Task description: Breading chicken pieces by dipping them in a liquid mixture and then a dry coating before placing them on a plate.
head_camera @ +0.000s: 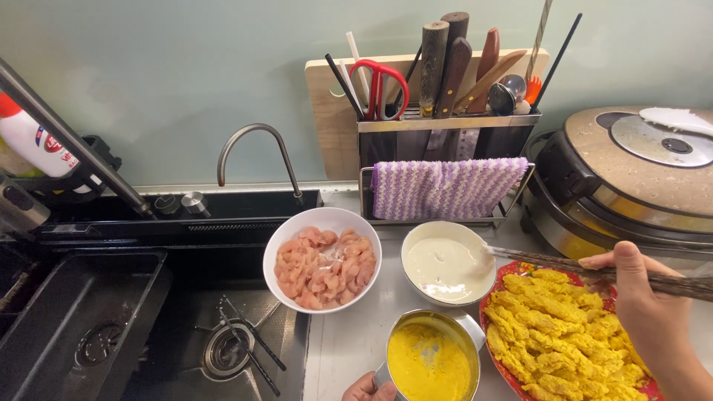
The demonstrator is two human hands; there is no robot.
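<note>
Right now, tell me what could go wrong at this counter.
1. The white bowl of raw chicken overhangs the sink edge; a nudge might tip it in.
2. The chopsticks reach into the batter bowl from the right hand, so batter may drip onto the plate of coated pieces.
3. The left hand only touches the metal cup; it could slide.

Right hand (pixel 645 297) curled in grip; left hand (pixel 369 389) low, fingers bent.

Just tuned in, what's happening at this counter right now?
A person's right hand holds dark chopsticks with the tips in a white bowl of pale batter. The left hand steadies a metal bowl of yellow coating. A red plate is piled with yellow-coated pieces, and a white bowl of raw chicken pieces sits by the sink.
</note>
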